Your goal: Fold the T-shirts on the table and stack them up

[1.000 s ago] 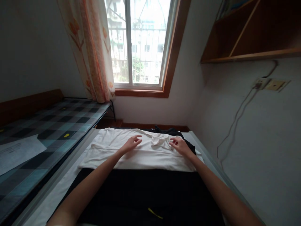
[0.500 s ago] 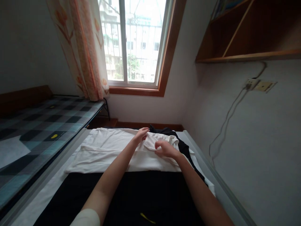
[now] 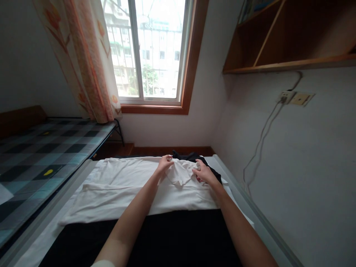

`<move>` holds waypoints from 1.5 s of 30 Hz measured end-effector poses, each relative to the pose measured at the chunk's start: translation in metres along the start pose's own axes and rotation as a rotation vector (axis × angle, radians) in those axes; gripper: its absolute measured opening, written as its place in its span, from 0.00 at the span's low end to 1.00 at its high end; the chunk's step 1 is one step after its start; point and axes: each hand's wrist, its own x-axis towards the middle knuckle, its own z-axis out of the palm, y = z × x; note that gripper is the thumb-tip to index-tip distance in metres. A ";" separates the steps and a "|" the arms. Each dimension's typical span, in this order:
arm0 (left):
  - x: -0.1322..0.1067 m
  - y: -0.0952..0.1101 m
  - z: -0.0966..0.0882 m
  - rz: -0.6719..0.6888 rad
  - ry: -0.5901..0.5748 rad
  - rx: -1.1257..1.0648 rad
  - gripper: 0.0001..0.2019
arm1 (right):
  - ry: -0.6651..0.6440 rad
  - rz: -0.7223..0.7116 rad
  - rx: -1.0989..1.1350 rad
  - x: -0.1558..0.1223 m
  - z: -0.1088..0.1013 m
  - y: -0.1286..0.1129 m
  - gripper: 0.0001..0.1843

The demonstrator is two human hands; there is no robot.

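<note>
A white shirt (image 3: pixel 122 174) lies spread and partly folded across the surface in front of me, with creases along its length. My left hand (image 3: pixel 166 163) pinches the far edge of its raised, sleeve-like section (image 3: pixel 179 172). At the right end of that section, my right hand (image 3: pixel 204 173) grips bunched white fabric between thumb and fingers. The cloth between both hands is lifted and wrinkled. Black cloth (image 3: pixel 178 237) covers the area nearest me, below the white shirt. More dark fabric (image 3: pixel 191 156) lies rumpled behind my right hand.
A grey rail (image 3: pixel 250 215) edges the surface on the right, close to the wall. To the left stands a bed with a checked mattress (image 3: pixel 63 148). Ahead are a window (image 3: pixel 144 55) and a flowered curtain (image 3: pixel 83 74). A wooden shelf (image 3: pixel 278 65) and wall socket (image 3: pixel 296 98) are at right.
My right hand has moved right and closed on the white fabric, which is now stretched more between my hands. The left hand keeps its hold. The view has turned slightly right.
</note>
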 end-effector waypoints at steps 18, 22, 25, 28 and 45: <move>0.001 0.009 -0.010 0.115 -0.014 0.179 0.14 | 0.064 0.118 -0.136 -0.001 0.010 -0.007 0.21; 0.004 0.007 -0.008 0.128 0.021 0.093 0.18 | 0.133 0.091 -0.045 0.002 0.015 0.000 0.21; 0.007 0.002 -0.006 0.130 0.064 0.061 0.19 | 0.225 0.085 0.165 0.009 0.018 0.007 0.18; 0.010 -0.002 -0.004 0.134 0.101 0.045 0.19 | 0.316 0.098 0.457 0.019 0.020 0.013 0.17; 0.013 -0.017 -0.001 0.348 -0.003 0.244 0.26 | 0.391 0.022 0.047 0.049 0.014 -0.006 0.08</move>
